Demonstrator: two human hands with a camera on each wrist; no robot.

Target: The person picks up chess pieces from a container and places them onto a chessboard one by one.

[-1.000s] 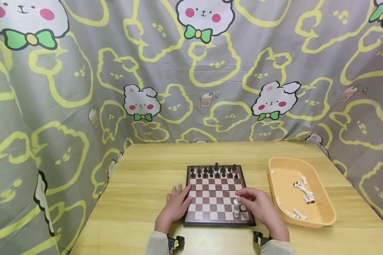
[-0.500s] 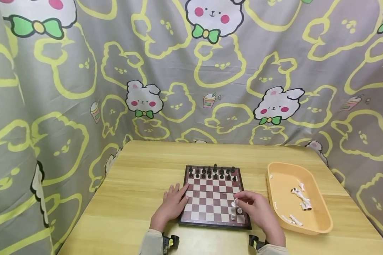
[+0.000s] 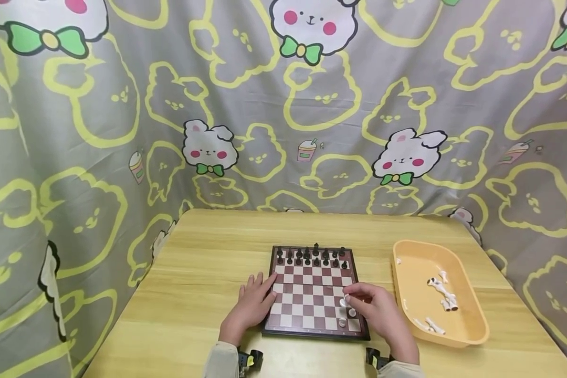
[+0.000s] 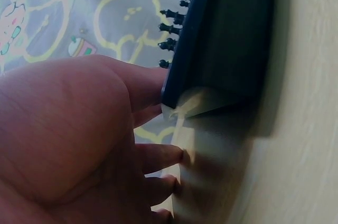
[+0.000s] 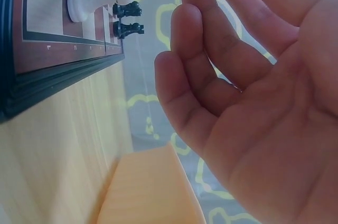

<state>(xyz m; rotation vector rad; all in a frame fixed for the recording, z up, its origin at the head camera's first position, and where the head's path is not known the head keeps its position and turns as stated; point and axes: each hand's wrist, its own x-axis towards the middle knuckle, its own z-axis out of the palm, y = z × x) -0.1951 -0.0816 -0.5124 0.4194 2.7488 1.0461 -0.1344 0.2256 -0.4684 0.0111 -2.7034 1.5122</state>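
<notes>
A chessboard (image 3: 307, 302) lies on the table with two rows of black chess pieces (image 3: 316, 261) along its far side. My right hand (image 3: 380, 312) is over the board's near right part, pinching a white chess piece (image 3: 343, 303) between thumb and fingertips; its kind is mostly hidden. Two other white pieces stand close by: a white pawn (image 3: 352, 312) and another white piece (image 3: 342, 322) on the near row. Against the board's left edge rests my left hand (image 3: 251, 304), fingers extended, with thumb and forefinger touching the frame. The left wrist view shows the board's dark side (image 4: 232, 39) beside that hand.
A yellow-orange tray (image 3: 477, 315) stands right of the board, holding several white pieces (image 3: 441, 289). The wooden table (image 3: 208, 247) extends around the board. Behind and at the sides hangs a grey patterned curtain (image 3: 260, 105).
The head view has shifted slightly. Both hands keep nearly the same places relative to the board, and the right hand still holds the white chess piece.
</notes>
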